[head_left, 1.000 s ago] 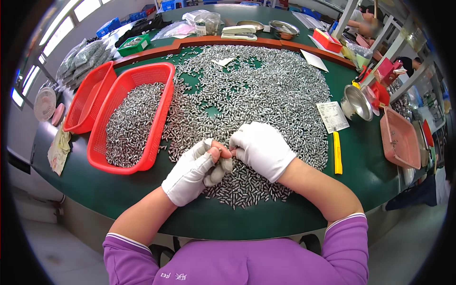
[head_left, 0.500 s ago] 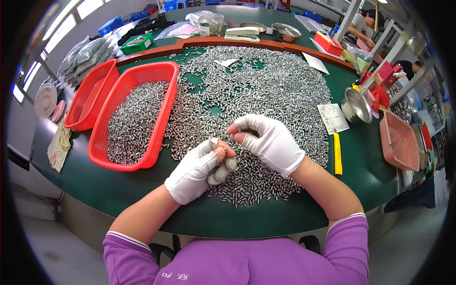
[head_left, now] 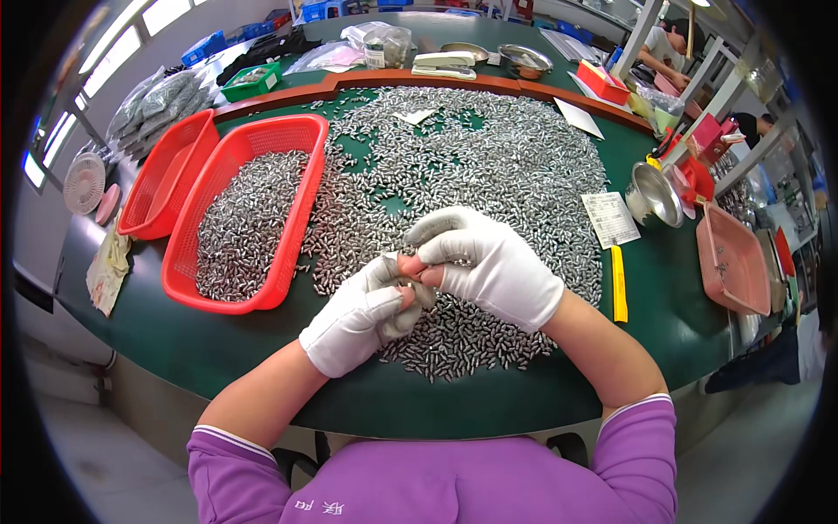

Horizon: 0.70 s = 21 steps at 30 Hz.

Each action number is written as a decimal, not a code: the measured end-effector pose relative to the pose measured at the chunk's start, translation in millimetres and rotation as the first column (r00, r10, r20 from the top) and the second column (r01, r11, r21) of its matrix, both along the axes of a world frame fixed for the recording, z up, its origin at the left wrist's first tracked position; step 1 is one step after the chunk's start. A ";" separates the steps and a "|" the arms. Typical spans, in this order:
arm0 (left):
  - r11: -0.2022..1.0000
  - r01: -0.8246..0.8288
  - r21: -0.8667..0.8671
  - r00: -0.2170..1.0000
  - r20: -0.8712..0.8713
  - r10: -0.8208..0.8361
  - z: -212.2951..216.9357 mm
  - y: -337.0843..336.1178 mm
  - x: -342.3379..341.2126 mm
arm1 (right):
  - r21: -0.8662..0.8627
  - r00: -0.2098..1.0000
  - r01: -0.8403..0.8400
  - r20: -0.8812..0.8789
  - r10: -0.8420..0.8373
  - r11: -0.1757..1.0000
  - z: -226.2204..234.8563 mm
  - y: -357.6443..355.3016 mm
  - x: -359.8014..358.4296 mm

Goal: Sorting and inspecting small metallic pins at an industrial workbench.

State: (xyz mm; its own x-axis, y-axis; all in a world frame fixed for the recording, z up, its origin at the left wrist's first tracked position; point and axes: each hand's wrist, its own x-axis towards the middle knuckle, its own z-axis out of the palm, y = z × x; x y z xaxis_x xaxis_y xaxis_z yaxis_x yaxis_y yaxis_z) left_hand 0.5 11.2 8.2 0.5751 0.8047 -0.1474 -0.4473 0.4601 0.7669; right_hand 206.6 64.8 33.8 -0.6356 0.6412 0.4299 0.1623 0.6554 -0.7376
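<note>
Two gloved hands meet over the near edge of the green table, closer together than half a second ago. The left hand is curled into a loose fist, seemingly cupping a few small metal pieces, though the glove hides whether any are inside. The right hand has drawn in from the right; its bare fingertips, poking through cut glove ends, now press against the left thumb and pinch something too small to make out. That suggests one piece is being passed or inspected between the hands rather than scooped from the heap.

Beneath and beyond the hands, the heap of small metal pieces spreads across the middle of the table, unchanged. To the left, a red basket holds more of the same pieces, with a second red basket just beside it further left. On the right lie a yellow strip, a paper slip, a metal funnel and a pink tray. At the far edge sit a metal bowl and a green bin.
</note>
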 end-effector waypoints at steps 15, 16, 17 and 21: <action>0.989 -0.150 -0.006 0.986 -0.069 0.149 -0.5 -3.3 5.5 | 0.295 0.779 0.124 0.562 -0.277 0.947 -25.0 14.5 7.1; 0.989 -0.151 -0.006 0.986 -0.070 0.150 -0.6 -3.6 5.2 | 0.339 0.804 0.145 0.507 -0.310 0.929 -27.5 10.8 4.8; 0.988 -0.153 -0.008 0.986 -0.069 0.152 -1.4 -3.6 4.8 | 0.339 0.804 0.142 0.508 -0.308 0.930 -26.9 8.0 2.9; 0.991 -0.133 0.022 0.989 -0.055 0.134 -2.2 -3.0 3.3 | 0.373 0.773 0.198 0.509 -0.378 0.906 -20.1 2.8 -2.8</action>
State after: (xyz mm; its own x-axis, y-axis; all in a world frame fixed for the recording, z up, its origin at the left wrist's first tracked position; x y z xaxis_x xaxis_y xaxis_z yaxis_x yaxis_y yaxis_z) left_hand 3.8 8.2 6.0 0.4537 0.8765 -0.1609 -0.4599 0.3849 0.8002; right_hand 203.8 67.6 13.7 -0.6238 0.7409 0.2489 0.6997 0.6713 -0.2446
